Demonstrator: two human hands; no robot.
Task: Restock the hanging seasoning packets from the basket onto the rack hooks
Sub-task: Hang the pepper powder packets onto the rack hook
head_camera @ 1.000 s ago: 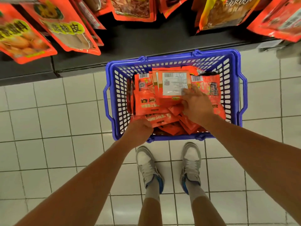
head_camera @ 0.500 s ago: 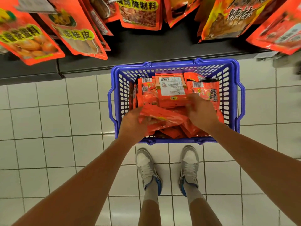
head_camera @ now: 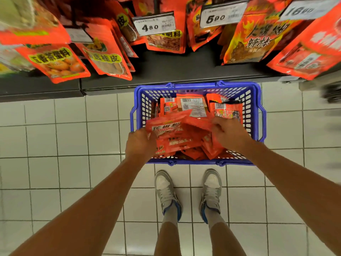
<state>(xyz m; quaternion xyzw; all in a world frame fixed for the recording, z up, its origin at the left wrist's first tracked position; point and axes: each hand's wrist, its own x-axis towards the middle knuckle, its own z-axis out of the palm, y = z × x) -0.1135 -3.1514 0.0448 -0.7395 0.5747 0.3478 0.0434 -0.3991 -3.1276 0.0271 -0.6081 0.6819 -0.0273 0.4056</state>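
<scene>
While the basket (head_camera: 257, 115) was full, both hands, left (head_camera: 141, 143) and right (head_camera: 229, 133), fingers curled, gripped a packet bundle (head_camera: 173, 132) above it; none hung yet.

Basket (head_camera: 256, 115): blue, lattice-patterned walls. Packets in basket (head_camera: 177, 133): red-orange, white barcode labels; hanging packets (head_camera: 107, 58) red-orange with yellow-green name bands. Floor (head_camera: 55, 141): white square tiles, grey grout; shoes (head_camera: 166, 191) grey-white with blue heels.
</scene>
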